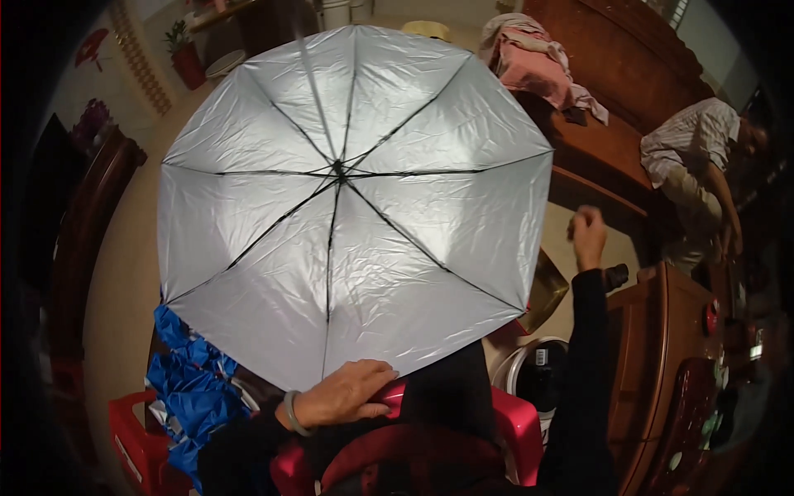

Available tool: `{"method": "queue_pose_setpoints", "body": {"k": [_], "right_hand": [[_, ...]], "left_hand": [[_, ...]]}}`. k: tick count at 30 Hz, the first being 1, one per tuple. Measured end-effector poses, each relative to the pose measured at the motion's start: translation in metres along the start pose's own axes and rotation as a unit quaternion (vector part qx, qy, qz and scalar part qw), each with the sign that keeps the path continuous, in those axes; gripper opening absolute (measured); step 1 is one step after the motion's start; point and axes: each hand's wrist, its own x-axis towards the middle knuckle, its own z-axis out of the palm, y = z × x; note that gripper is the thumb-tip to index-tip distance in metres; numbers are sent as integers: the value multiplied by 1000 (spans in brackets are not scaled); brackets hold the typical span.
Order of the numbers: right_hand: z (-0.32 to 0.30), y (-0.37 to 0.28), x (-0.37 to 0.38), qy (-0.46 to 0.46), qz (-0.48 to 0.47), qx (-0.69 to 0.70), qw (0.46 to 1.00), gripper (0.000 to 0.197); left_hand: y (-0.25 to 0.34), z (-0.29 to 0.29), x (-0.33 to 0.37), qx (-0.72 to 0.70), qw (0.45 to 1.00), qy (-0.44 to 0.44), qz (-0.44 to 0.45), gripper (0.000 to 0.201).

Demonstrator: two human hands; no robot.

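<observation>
A spread umbrella (413, 240) fills the middle of the view, its silver underside and dark ribs facing me. Its metal shaft (313, 91) rises from the hub (337, 171) toward the far side. At the near rim lies my left hand (343, 395), with a grey bangle on the wrist. Its fingers stretch to the right and the thumb stands apart; it overlaps the canopy edge, and I cannot tell whether it presses on the cloth. To the right of the canopy, apart from it, my right hand (588, 237) is raised with curled fingers. Anything inside them is hidden.
Crumpled blue fabric (192, 388) lies over a red plastic stool (136, 438) at left. A dark-topped bucket (538, 376) and wooden cabinet (641, 364) stand at right. Farther off, another person (695, 165) bends beside a wooden bench (608, 157) with pink cloth (538, 66).
</observation>
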Motion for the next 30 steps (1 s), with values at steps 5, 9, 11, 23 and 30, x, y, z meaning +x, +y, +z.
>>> {"method": "queue_pose_setpoints", "body": {"k": [5, 9, 11, 23, 30], "right_hand": [[87, -177, 19, -182, -46, 152, 971, 22], [196, -271, 23, -362, -99, 167, 912, 54], [243, -285, 44, -307, -217, 94, 922, 62], [260, -365, -41, -578, -61, 22, 813, 17], [227, -380, -86, -483, -184, -21, 856, 17]], "left_hand": [[15, -6, -23, 173, 976, 23, -134, 25], [48, -21, -25, 84, 981, 33, -174, 16], [60, -19, -21, -94, 985, 18, -146, 9], [75, 45, -83, -145, 952, 78, -258, 4], [86, 57, -87, -199, 938, 178, -221, 10]]}}
